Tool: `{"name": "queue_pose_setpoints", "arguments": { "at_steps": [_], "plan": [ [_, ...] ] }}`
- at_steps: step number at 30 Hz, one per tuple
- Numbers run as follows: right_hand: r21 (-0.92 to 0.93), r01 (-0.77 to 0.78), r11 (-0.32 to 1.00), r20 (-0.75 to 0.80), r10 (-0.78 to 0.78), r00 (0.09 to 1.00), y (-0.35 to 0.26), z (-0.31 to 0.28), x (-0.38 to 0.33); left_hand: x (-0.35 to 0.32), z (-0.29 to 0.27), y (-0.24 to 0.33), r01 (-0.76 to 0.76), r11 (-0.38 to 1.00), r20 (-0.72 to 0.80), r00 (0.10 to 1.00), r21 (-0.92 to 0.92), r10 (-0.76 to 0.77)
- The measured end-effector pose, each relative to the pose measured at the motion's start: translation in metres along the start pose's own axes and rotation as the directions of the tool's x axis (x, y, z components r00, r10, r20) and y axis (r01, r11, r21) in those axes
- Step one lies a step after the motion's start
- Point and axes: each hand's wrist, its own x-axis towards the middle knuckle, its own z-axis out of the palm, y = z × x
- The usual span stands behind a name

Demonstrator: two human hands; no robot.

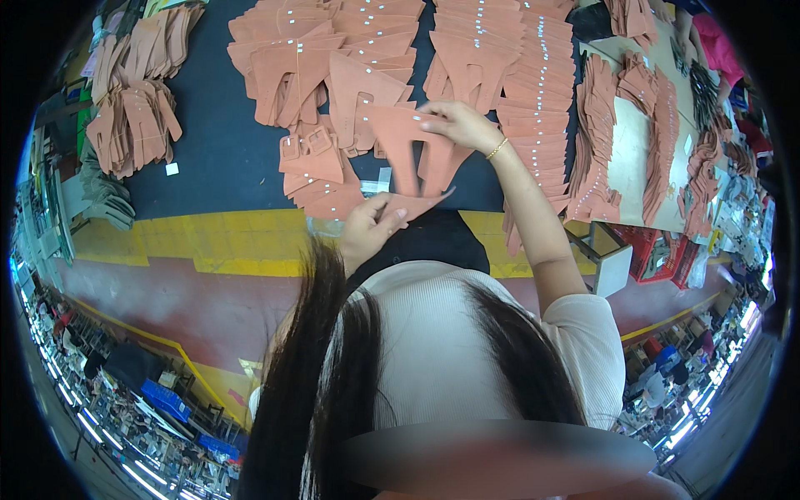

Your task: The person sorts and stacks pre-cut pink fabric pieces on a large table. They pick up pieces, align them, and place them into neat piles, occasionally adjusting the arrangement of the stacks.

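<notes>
Close to the table's near edge, my left hand [372,227] is closed on a pointed salmon-coloured leather-like piece [417,204], thumb on top. My right hand [460,127], a thin gold bracelet at its wrist, grips the upper edge of a wider salmon panel [392,127] with a long cut-out. The panel's lower end meets the piece in my left hand; whether they are joined I cannot tell. Left of them lies a small pile of pieces with buckle-like square frames [319,142]. Behind my hands, overlapping slotted panels [367,87] carry small white labels.
The dark table [208,158] bears long fanned rows of salmon panels [537,125] and tied bundles [133,125] at the left. A pale table [629,158] with more strips adjoins at right, near a stool [612,268] and red crate [654,254]. Another person's arm [687,37] shows far right.
</notes>
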Motion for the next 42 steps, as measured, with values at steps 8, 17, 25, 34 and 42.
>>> {"name": "queue_pose_setpoints", "arguments": {
  "at_steps": [8,17,25,34,42],
  "plan": [
    [-0.511,-0.221,0.831,-0.463,-0.049,0.885,0.077,0.045,-0.034,0.020,-0.015,0.010,-0.017,0.962,-0.149,0.989,-0.274,-0.025],
    [-0.488,-0.115,0.865,-0.390,-0.098,0.915,0.072,0.065,-0.058,0.024,-0.016,0.020,-0.013,0.942,-0.229,0.971,-0.336,-0.068],
    [-0.242,-0.304,0.921,-0.378,0.199,0.904,0.074,0.050,-0.057,0.021,-0.013,0.008,0.029,0.956,-0.186,0.979,-0.292,-0.086],
    [-0.320,-0.341,0.884,-0.293,0.250,0.923,0.078,0.022,-0.045,0.021,-0.010,0.003,0.013,0.969,-0.204,0.977,-0.248,-0.066],
    [-0.504,-0.286,0.815,-0.406,0.068,0.911,0.076,0.030,-0.048,0.018,-0.009,0.003,0.032,0.970,-0.232,0.968,-0.241,-0.089]
  ]
}}
